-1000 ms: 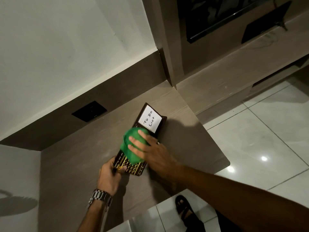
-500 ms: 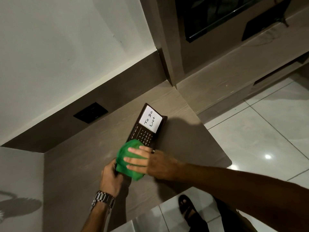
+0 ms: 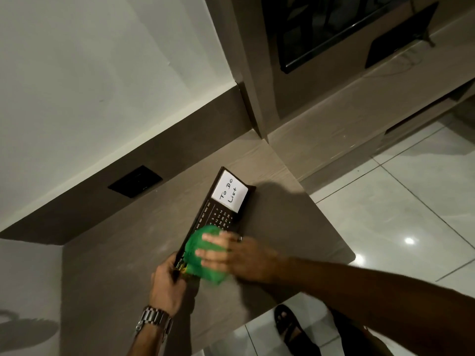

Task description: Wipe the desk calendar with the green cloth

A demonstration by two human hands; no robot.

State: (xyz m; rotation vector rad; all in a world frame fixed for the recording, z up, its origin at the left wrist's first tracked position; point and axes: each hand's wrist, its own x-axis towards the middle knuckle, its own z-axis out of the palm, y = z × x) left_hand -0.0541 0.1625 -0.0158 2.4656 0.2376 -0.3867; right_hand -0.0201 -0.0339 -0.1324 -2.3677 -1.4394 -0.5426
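A dark brown desk calendar (image 3: 218, 214) lies on the wooden desk (image 3: 115, 265), with a white "To Do List" note (image 3: 230, 193) at its far end and date numbers below it. My left hand (image 3: 167, 286) grips the calendar's near end. A bunched green cloth (image 3: 203, 255) covers the calendar's near half. My right hand (image 3: 236, 255) presses down on the cloth with fingers spread over it. The near part of the calendar is hidden under cloth and hands.
A black wall socket (image 3: 135, 181) sits in the brown back panel behind the desk. The desk's right edge drops to a white tiled floor (image 3: 398, 214). A TV (image 3: 321, 29) and a low unit stand at the upper right. My sandalled foot (image 3: 288, 325) shows below the desk.
The cloth and my right hand slid from the calendar's middle down toward its near end, uncovering the date numbers. My left hand kept its hold on the near end.
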